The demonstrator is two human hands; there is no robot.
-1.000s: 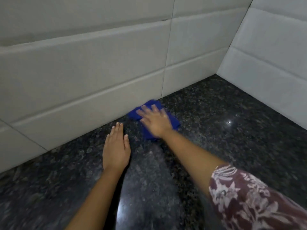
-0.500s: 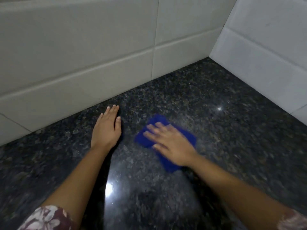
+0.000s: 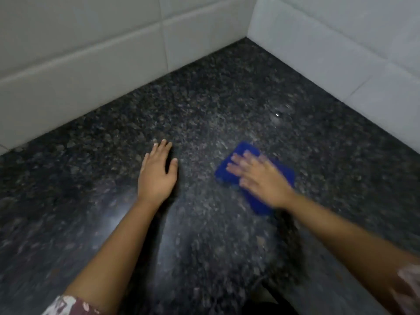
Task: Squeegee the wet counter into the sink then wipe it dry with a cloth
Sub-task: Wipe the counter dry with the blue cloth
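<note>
Far left, a strip of maroon sleeve with a pale floral print [image 3: 68, 305] peeks in at the bottom edge, and the bare left forearm runs up from it across the dark speckled granite counter [image 3: 204, 105]. That counter fills nearly everything here, glossy, with soft patches of light reflected beside the forearm and a tiny bright glint nearer the back right. Behind it the back wall of large white rectangular tiles [image 3: 79, 53] meets the stone along its rear edge.

Next, the left hand [image 3: 156, 176] — palm down, flat on the stone near the middle of the counter, the four fingers lying close together and pointing toward the back wall, the thumb held a little apart on the right side. It grips nothing, just rests there.

Moving right across a bare stretch of granite, here is the folded blue cloth [image 3: 252, 176], lying flat on the counter, right of centre and well short of the corner where the two walls join. The right hand [image 3: 261, 178] is on top of it, palm down, fingers extended and slightly spread over the fabric, pressing rather than pinching — the hand is smeared with motion blur, so finer detail is lost. Blue shows past the fingertips and below the wrist.

Far right, the side wall of white tiles [image 3: 341, 46] runs along the counter's right edge, and a second scrap of floral sleeve [image 3: 409, 280] sits at the lower right edge.
</note>
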